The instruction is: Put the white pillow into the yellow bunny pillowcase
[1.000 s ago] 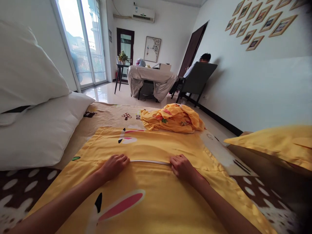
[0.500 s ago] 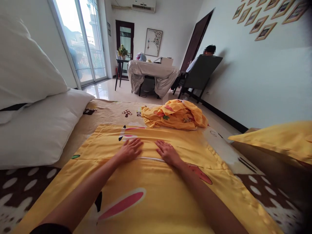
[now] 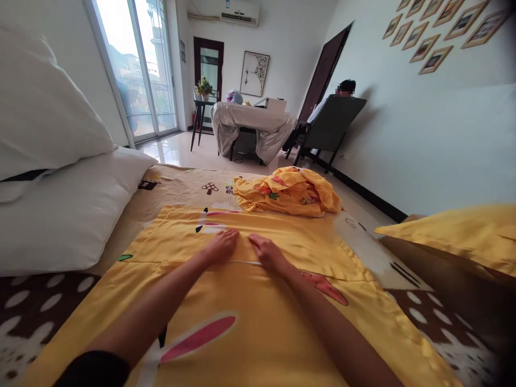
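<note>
A yellow pillowcase [image 3: 209, 301] printed with rabbit ears and carrots lies spread flat in front of me. A crosswise seam with a thin white strip runs under my wrists. My left hand [image 3: 223, 245] is on the cloth beyond that seam, its fingers bent and drawn together on the fabric. Close to its right, my right hand [image 3: 264, 250] has its fingers curled against the same cloth. A narrow strip of fabric shows between the two hands. The fingertips are partly blurred. A crumpled orange-yellow cloth [image 3: 288, 191] with carrot prints lies beyond the pillowcase.
White pillows [image 3: 68, 209] are stacked at the left. A yellow-covered pillow [image 3: 455, 231] lies at the right. Underneath is a beige and brown patterned blanket [image 3: 177, 180]. Farther off stand a covered table [image 3: 258, 115] and a chair [image 3: 334, 123] with a person seated.
My hands have moved closer together on the pillowcase. Their fingers, flat and spread before, are now bent and drawn in. The view has tilted slightly.
</note>
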`<state>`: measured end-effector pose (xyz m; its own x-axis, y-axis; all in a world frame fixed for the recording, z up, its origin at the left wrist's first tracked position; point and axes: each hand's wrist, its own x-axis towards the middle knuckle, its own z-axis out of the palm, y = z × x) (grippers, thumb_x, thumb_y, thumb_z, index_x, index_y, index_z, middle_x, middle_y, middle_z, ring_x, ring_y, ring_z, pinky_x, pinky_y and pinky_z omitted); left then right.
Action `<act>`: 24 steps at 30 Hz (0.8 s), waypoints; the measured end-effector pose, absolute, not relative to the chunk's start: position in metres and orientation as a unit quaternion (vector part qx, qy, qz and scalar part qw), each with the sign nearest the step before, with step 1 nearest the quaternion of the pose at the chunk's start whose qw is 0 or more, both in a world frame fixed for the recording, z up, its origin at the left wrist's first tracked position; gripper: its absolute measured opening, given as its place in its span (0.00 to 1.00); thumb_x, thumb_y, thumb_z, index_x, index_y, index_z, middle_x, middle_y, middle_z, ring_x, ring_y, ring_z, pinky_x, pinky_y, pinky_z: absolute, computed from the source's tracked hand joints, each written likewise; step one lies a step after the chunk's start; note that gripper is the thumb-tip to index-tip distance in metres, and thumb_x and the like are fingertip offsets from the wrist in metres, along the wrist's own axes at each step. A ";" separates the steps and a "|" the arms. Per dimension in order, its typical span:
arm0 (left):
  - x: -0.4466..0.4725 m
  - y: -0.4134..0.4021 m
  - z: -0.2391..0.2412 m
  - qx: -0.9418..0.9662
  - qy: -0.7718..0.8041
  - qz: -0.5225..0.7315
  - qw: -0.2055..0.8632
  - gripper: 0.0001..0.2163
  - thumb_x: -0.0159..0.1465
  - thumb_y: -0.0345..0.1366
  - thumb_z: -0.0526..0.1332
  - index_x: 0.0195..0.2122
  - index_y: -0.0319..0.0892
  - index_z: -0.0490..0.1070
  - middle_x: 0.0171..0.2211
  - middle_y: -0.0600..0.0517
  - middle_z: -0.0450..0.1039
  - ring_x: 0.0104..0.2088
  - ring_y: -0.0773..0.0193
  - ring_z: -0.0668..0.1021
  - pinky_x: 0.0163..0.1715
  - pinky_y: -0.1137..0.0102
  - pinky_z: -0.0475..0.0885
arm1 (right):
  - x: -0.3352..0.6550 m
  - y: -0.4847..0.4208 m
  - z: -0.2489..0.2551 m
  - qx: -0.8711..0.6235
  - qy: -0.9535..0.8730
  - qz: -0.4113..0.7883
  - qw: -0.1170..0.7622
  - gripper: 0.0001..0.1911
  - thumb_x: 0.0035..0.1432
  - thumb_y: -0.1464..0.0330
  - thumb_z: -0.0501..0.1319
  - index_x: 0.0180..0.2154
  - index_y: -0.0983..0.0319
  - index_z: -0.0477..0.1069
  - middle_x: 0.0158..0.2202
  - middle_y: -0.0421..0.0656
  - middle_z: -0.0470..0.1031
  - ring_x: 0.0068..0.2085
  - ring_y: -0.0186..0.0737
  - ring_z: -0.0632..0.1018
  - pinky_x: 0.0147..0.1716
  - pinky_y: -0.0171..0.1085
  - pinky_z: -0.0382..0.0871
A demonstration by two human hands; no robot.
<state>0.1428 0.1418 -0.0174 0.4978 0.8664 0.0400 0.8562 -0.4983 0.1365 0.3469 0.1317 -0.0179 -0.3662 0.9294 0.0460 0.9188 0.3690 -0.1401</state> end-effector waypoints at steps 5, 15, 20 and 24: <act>0.168 0.169 -0.030 0.844 0.529 0.059 0.072 0.23 0.70 0.42 0.41 0.64 0.44 0.54 0.66 0.49 0.51 0.66 0.61 0.55 0.63 0.56 0.51 | 0.334 0.172 -0.031 -0.562 -0.823 0.079 0.025 0.27 0.67 0.59 0.42 0.64 0.60 0.54 0.66 0.43 0.52 0.66 0.38 0.55 0.63 0.42 0.47; 0.023 0.225 -0.038 0.711 0.699 0.028 0.066 0.31 0.66 0.55 0.37 0.68 0.49 0.40 0.69 0.52 0.34 0.68 0.57 0.42 0.63 0.48 0.41 | 0.460 0.228 -0.040 -0.698 -0.713 0.063 0.013 0.34 0.65 0.53 0.41 0.67 0.58 0.42 0.69 0.44 0.39 0.68 0.45 0.45 0.63 0.55 0.41; -0.042 0.209 -0.034 0.640 0.768 -0.010 0.031 0.31 0.67 0.51 0.37 0.68 0.42 0.38 0.69 0.49 0.35 0.68 0.54 0.44 0.62 0.44 0.45 | 0.551 0.210 -0.043 -0.795 -0.606 0.000 0.006 0.37 0.63 0.50 0.39 0.67 0.62 0.43 0.69 0.48 0.39 0.68 0.52 0.46 0.60 0.61 0.43; -0.046 0.195 -0.017 0.635 0.772 -0.014 -0.031 0.27 0.67 0.40 0.38 0.67 0.36 0.46 0.68 0.43 0.43 0.67 0.51 0.50 0.61 0.43 0.44 | 0.570 0.186 -0.026 -0.843 -0.534 -0.056 0.027 0.33 0.64 0.58 0.41 0.65 0.69 0.51 0.67 0.54 0.48 0.66 0.54 0.50 0.60 0.61 0.41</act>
